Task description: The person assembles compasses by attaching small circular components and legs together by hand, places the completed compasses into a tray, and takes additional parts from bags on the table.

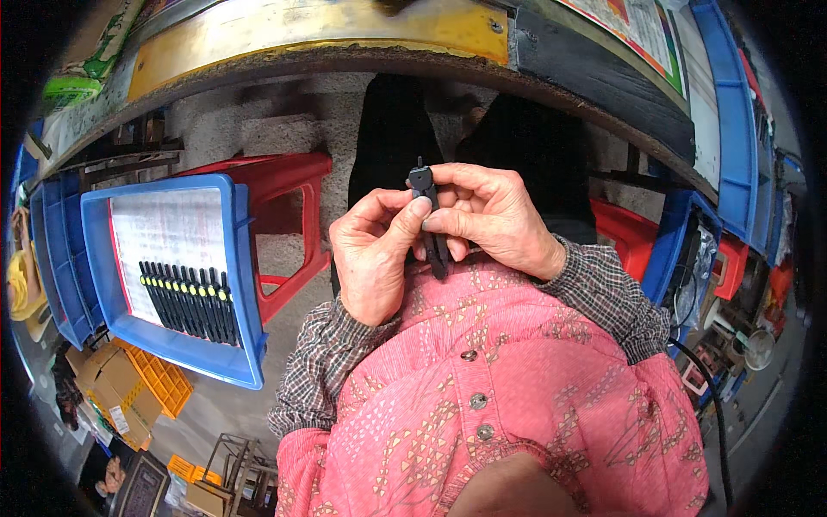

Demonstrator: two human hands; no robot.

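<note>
Between my hands, in front of the pink patterned shirt, a slim black tool (421, 178) stands nearly upright; it looks like a drawing compass, with a thin stem on top and two narrow legs below. My left hand (372, 263) is closed on its middle, the thumb pressed against the front. From the other side, my right hand (498, 215) pinches it near the head with thumb and fingers. Part of its body is hidden behind my fingers. To the left, a blue plastic tray (90, 258) holds a row of several similar black compasses (185, 297) with yellow-green round dots, on a printed sheet.
Ahead runs a worn workbench edge (327, 47) with a yellow strip. The tray rests by a red stool (289, 198). On the right stand another blue bin (676, 250) and a red stool (622, 231). Cardboard boxes (116, 388) and an orange crate (159, 379) lie lower left.
</note>
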